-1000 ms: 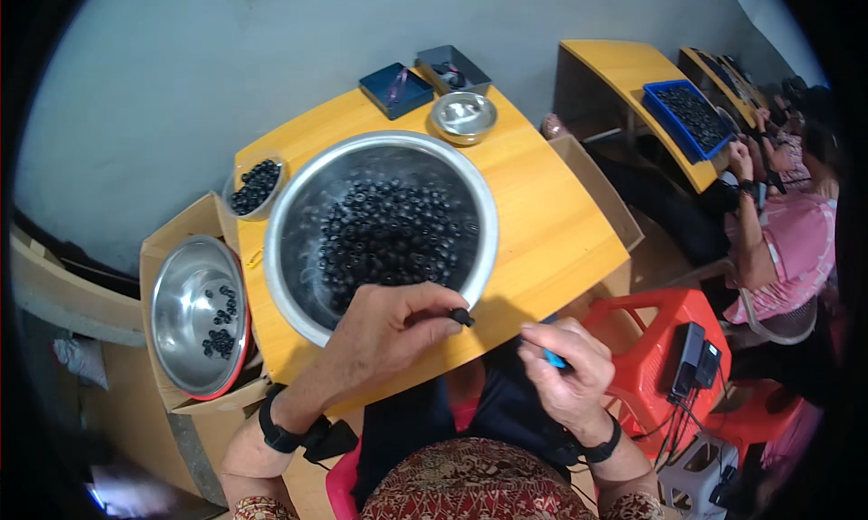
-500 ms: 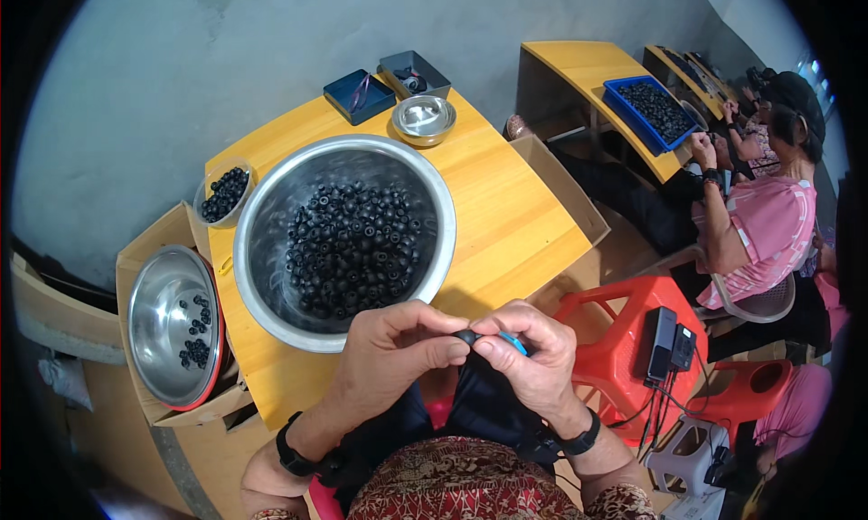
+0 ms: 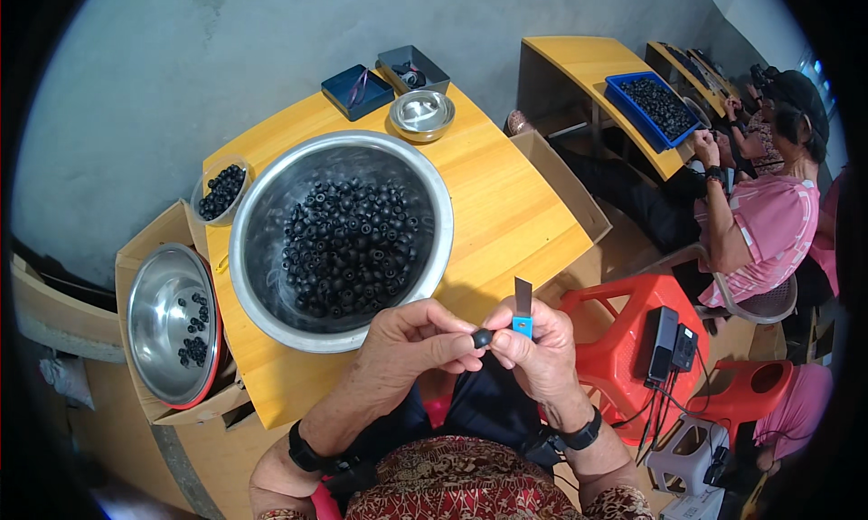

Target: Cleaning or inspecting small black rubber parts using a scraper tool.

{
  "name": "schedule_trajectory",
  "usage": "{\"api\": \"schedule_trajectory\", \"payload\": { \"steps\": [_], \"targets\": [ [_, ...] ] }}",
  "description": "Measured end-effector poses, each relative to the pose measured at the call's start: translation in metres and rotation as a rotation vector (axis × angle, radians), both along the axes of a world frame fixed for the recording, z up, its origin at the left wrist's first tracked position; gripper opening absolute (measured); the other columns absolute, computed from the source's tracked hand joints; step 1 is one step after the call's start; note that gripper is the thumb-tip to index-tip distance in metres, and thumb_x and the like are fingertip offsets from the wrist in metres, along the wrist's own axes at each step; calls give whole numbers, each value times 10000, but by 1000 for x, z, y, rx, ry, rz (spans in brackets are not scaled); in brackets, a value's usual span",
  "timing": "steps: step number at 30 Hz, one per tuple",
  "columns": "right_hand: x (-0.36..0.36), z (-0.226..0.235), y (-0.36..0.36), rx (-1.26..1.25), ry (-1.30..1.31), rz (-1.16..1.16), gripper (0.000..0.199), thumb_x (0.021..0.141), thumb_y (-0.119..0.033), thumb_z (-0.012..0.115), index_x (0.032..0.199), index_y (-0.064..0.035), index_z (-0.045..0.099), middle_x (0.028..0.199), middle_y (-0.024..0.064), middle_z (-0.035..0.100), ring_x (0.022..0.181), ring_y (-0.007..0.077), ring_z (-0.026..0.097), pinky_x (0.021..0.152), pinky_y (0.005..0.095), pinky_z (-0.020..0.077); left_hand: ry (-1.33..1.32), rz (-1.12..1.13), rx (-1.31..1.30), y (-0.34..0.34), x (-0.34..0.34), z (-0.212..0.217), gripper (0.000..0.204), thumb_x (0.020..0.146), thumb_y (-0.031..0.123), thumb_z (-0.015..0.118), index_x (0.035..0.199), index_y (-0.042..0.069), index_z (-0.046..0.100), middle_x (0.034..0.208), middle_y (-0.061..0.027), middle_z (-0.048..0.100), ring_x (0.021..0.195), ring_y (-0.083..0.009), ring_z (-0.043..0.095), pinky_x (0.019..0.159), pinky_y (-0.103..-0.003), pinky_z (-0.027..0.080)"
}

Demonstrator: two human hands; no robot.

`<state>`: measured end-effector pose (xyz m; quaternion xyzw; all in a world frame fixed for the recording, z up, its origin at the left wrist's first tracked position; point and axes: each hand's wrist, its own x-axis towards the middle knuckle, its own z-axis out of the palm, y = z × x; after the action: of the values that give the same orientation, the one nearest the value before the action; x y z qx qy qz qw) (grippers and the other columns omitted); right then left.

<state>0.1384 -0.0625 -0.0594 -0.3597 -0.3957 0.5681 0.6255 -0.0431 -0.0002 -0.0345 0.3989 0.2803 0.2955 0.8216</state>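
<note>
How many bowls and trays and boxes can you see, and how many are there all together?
Shiny metal bowls: 3, the big bowl, the side bowl and the small bowl.
Small clear dish of black pieces: 1.
Dark boxes on the table: 2, the blue box and the grey box.
Blue tray on the far table: 1.
Total: 7.

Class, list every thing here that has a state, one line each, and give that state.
Left hand: pinching a small black ring.
Right hand: holding a blue-handled blade, blade upward.
Large steel bowl: partly filled with black rings.
Side steel bowl: a few rings inside.
Blue tray: full of rings.
</note>
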Motion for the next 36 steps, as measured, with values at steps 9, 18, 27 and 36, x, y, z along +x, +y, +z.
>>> {"api": "schedule_trajectory", "payload": {
  "steps": [9, 18, 27, 36],
  "targets": [
    [-3, -4, 3, -45, 199, -8, 142, 903, -62, 645, 1029, 2, 639, 832, 49, 660, 576, 52, 470, 494, 188, 359, -34, 43, 7, -3, 5, 1, 137, 890, 99, 672, 976, -4, 645, 921, -90, 687, 803, -129, 673, 701, -217, 544],
    [-4, -5, 1, -16, 136, -25, 134, 918, -54, 620, 1038, 5, 626, 878, 79, 669, 580, 50, 462, 498, 183, 359, -27, 59, 70, -4, 6, 0, 138, 896, 74, 658, 1001, -12, 640, 932, -92, 684, 809, -126, 667, 723, -223, 537],
    [-9, -3, -1, -106, 395, 7, 150, 917, -69, 623, 1047, 4, 610, 877, 70, 650, 579, 58, 464, 493, 180, 362, -22, 222, 461, -14, 19, -10, 190, 852, -31, 664, 1036, -16, 616, 1011, -89, 654, 870, -135, 653, 811, -264, 536],
    [-12, -5, 1, -65, 235, -98, 163, 948, -105, 587, 1071, 0, 569, 856, 81, 632, 575, 61, 458, 509, 186, 377, 157, 377, 683, -18, 29, -12, 200, 842, -53, 640, 1034, -5, 609, 1047, -106, 638, 926, -137, 653, 784, -261, 545]
  ]
}}
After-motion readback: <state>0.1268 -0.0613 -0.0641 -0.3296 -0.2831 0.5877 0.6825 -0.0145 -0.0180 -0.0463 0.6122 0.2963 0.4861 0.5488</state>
